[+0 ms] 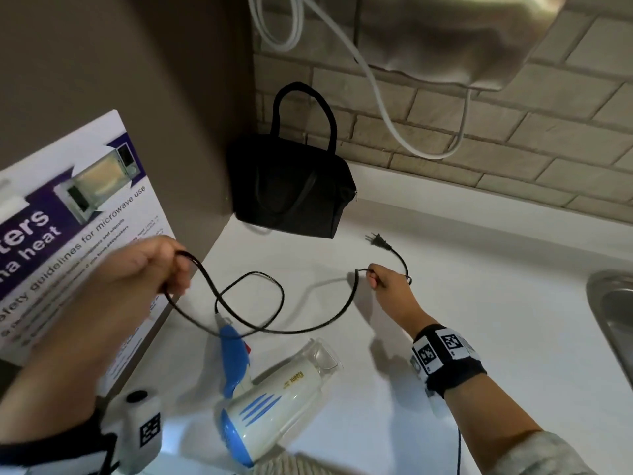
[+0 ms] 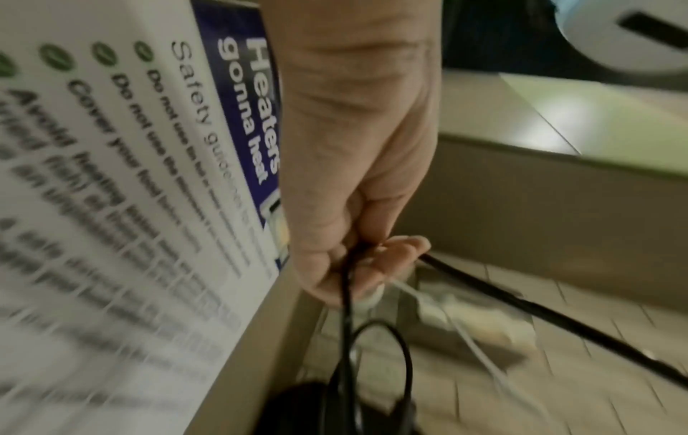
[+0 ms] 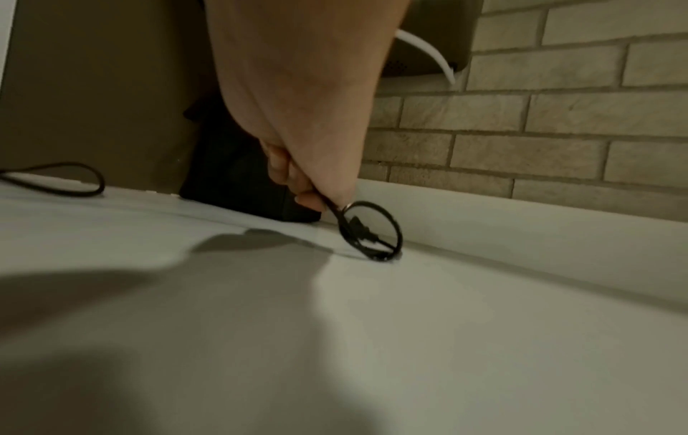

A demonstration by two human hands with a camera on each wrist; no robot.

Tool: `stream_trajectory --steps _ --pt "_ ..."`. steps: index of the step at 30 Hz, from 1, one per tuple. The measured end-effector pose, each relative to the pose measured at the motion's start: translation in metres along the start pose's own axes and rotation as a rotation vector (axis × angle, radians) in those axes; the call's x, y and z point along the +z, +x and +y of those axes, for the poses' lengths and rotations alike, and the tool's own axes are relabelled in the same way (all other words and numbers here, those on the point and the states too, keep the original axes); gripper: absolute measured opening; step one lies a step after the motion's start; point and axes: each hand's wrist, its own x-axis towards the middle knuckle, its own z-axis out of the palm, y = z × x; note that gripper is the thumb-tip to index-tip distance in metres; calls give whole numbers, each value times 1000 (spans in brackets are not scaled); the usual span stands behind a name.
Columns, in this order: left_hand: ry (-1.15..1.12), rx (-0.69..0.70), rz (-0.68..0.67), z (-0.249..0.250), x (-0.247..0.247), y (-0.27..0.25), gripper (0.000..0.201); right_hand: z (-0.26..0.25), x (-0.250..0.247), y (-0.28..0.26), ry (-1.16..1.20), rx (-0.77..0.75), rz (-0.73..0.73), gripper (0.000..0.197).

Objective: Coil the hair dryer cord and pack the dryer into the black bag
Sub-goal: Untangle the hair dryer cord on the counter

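Observation:
A white and blue hair dryer [image 1: 274, 399] lies on the white counter [image 1: 479, 320], its folded blue handle [image 1: 233, 354] pointing away from me. Its black cord [image 1: 284, 296] loops across the counter between my hands. My left hand [image 1: 150, 269], raised at the left, grips a bend of the cord [image 2: 346, 282]. My right hand [image 1: 380, 279], low over the counter, pinches the cord [image 3: 335, 210] near its plug end. The plug [image 1: 376, 241] lies just beyond that hand. The black bag [image 1: 291, 190] stands in the back corner with its handles [image 1: 305, 111] upright.
A white board with microwave safety text [image 1: 78, 234] leans at the left, close to my left hand. A steel sink [image 1: 613, 320] edges in on the right. White cables [image 1: 376, 97] hang down the brick wall [image 1: 513, 149] under a grey appliance [image 1: 445, 36].

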Motion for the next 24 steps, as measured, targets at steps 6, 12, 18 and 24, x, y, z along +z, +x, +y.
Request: stream_trajectory --steps 6,12,18,24 --pt "179 -196 62 -73 53 21 33 -23 -30 3 26 85 81 36" --pt "505 -219 -60 -80 81 41 24 -57 -43 -4 -17 94 -36 31" --pt "468 527 223 -19 111 28 29 -98 -41 -23 -55 46 -178 31" --pt "838 669 -269 -35 143 36 48 -133 -43 -40 -113 -176 -212 23"
